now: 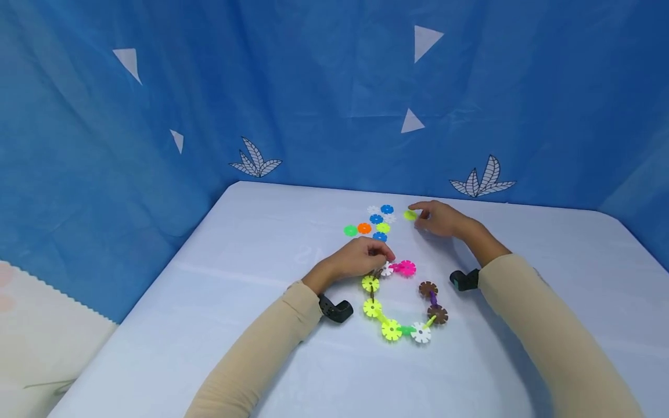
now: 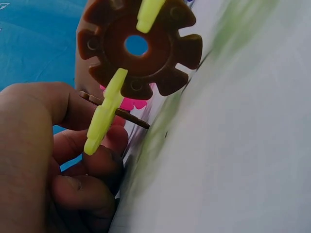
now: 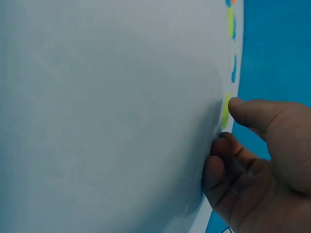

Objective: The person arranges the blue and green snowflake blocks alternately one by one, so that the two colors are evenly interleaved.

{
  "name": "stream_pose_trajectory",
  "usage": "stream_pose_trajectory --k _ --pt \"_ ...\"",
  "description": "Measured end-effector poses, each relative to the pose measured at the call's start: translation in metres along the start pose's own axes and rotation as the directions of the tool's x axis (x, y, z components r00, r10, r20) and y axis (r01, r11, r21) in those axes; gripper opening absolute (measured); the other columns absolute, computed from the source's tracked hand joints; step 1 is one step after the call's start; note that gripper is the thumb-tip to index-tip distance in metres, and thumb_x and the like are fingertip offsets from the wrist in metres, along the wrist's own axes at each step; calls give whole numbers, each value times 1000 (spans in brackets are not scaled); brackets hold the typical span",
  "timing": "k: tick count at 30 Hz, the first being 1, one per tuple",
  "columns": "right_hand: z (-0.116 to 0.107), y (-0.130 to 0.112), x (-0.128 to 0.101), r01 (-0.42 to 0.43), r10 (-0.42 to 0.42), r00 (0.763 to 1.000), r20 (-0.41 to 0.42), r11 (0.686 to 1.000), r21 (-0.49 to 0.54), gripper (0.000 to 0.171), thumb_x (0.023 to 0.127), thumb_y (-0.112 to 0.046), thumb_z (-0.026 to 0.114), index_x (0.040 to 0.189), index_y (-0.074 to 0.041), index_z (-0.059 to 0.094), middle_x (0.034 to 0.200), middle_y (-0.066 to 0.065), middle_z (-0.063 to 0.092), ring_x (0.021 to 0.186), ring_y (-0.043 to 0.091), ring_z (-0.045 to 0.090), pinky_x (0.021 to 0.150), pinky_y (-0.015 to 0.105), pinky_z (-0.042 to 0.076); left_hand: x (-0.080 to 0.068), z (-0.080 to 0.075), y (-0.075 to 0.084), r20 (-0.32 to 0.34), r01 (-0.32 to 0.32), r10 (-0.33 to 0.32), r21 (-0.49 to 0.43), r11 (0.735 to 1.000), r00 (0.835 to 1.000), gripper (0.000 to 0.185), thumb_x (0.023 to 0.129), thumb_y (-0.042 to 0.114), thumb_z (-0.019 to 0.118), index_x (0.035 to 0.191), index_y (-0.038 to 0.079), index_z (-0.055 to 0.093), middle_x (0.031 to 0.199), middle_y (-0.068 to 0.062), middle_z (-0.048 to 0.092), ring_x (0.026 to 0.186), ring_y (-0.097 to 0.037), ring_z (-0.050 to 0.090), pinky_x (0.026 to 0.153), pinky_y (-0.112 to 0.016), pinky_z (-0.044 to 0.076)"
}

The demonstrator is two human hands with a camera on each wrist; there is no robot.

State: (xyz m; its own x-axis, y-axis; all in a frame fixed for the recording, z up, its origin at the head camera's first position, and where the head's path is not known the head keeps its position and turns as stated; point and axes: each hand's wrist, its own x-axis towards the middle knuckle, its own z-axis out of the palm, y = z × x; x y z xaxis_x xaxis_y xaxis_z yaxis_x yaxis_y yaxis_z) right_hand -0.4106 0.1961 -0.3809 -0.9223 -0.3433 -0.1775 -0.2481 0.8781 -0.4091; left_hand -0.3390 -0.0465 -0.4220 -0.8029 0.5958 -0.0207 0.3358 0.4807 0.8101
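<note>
On a pale table [image 1: 219, 325] lies a curved chain of snowflake discs [image 1: 402, 316], yellow, white, brown and pink pieces slotted edge to edge, running from the pink disc [image 1: 406, 267] round through the yellow ones to a brown disc [image 1: 428, 288]. The left hand [image 1: 360, 258] rests on the chain's upper end, fingers curled round the pieces there; the left wrist view shows the fingers [image 2: 73, 160] bent close against a thin brown piece [image 2: 114, 110] with a yellow piece [image 2: 104, 116] slotted across it, below a large brown disc [image 2: 138, 46]. The right hand [image 1: 441, 219] lies further back on the table, well apart from the chain, its fingertips at a loose yellow-green disc [image 1: 410, 215]. In the right wrist view the thumb [image 3: 252, 114] touches this disc's edge while the other fingers curl beside it; whether they already pinch it is hard to tell, as the disc shows only edge-on. Just left of that disc sits a small scatter of loose discs [image 1: 376, 220], blue, white, orange and green. A blue patterned cloth [image 1: 157, 116] hangs behind the table.
</note>
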Motion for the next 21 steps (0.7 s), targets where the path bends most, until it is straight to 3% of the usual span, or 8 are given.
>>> stream_pose_trajectory --k 5,8,12,21 --pt "0 -2 8 33 -30 999 35 998 -63 44 93 -19 49 137 -16 42 96 19 51 83 27 49 68 34 44 2 1 -2 1 -20 20 16 1000 1000 18 91 31 53 102 27 66 101 18 61 96 -5 55 82 -24 47" --pt "1 -1 6 33 -33 999 16 998 -53 38 93 -16 49 131 -14 49 96 18 56 81 27 50 71 35 46 2 1 -3 5 -27 27 16 1000 1000 18 91 32 53 103 27 66 102 18 61 96 -5 55 81 -24 47" --pt "1 2 0 3 -3 1000 -4 1000 -7 32 90 -15 56 122 -14 55 110 13 56 95 25 50 81 38 48 2 2 -2 4 -26 26 8 1000 1000 18 90 33 54 103 28 66 102 18 60 95 -6 55 80 -24 47" --pt "3 8 -21 -38 41 999 -31 995 91 29 79 -19 70 105 -12 59 100 10 57 93 24 49 78 35 47 0 0 2 26 -8 8 -6 1000 1000 20 89 34 56 105 29 66 104 18 60 95 -7 54 81 -25 47"
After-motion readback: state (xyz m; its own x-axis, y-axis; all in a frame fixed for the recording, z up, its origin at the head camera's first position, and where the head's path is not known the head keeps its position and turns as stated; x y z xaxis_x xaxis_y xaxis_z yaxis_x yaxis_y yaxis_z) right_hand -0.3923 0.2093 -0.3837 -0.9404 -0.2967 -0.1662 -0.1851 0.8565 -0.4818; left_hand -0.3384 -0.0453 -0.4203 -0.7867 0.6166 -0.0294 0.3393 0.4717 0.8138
